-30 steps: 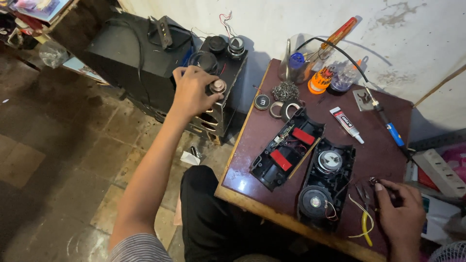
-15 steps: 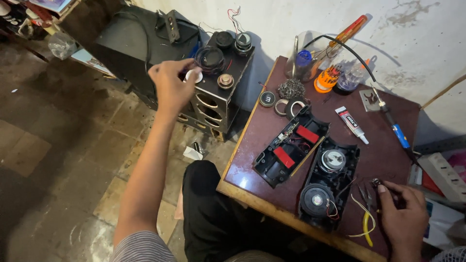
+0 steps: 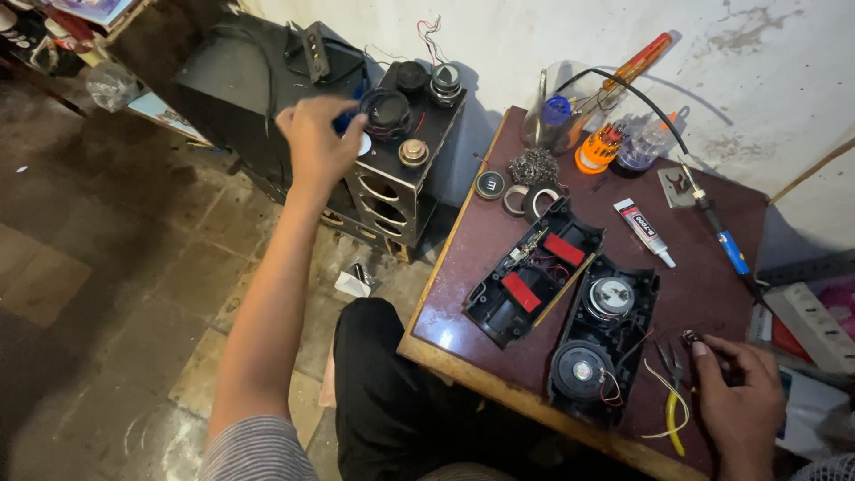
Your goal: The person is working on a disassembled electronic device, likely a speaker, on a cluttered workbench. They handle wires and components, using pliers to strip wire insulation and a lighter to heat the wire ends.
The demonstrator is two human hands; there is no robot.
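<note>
Overhead, the left hand has a pinching grip on a small white disc; the right hand curls around pliers.

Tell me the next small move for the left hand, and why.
Probably bring the left hand back over to the dark red table. It is raised beside the black speaker cabinet, pinching a small white round part, while the opened black speaker shell lies on that table.

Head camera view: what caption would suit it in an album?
Left hand lifts a small round part above a speaker box; right hand rests on the table.
</note>
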